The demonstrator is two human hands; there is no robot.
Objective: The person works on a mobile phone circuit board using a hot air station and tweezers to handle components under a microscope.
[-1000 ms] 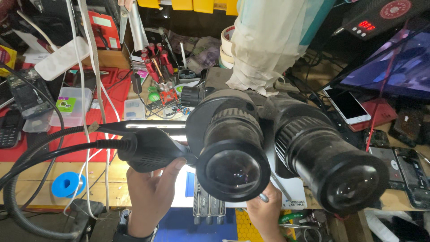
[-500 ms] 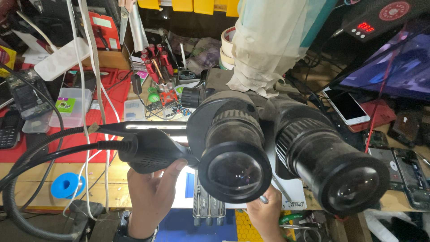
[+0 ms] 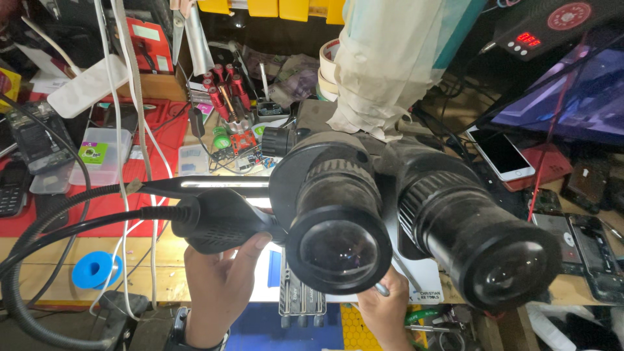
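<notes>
A black stereo microscope [image 3: 364, 214] with two large eyepieces fills the middle and hides much of the white work mat [image 3: 266, 279] below it. My left hand [image 3: 218, 286] reaches up from the bottom edge; its thumb lies against the black lamp head [image 3: 214, 221] of a gooseneck light, and its fingers are hidden behind the lamp. My right hand [image 3: 390, 315] sits under the eyepieces, closed on a thin metal tool [image 3: 382, 290] of which only a short end shows. A grey metal holder [image 3: 302, 309] lies on the mat between the hands.
Black gooseneck cables [image 3: 58, 214] loop at the left beside a blue tape roll [image 3: 96, 270]. A red mat [image 3: 117, 175], clear plastic boxes, red-handled screwdrivers [image 3: 224, 94] and small circuit boards [image 3: 244, 143] crowd the back. Phones [image 3: 504, 153] and opened handsets [image 3: 585, 250] lie at the right.
Both hands stay under the microscope. My left thumb has shifted slightly up against the lamp head. The view has barely moved.
</notes>
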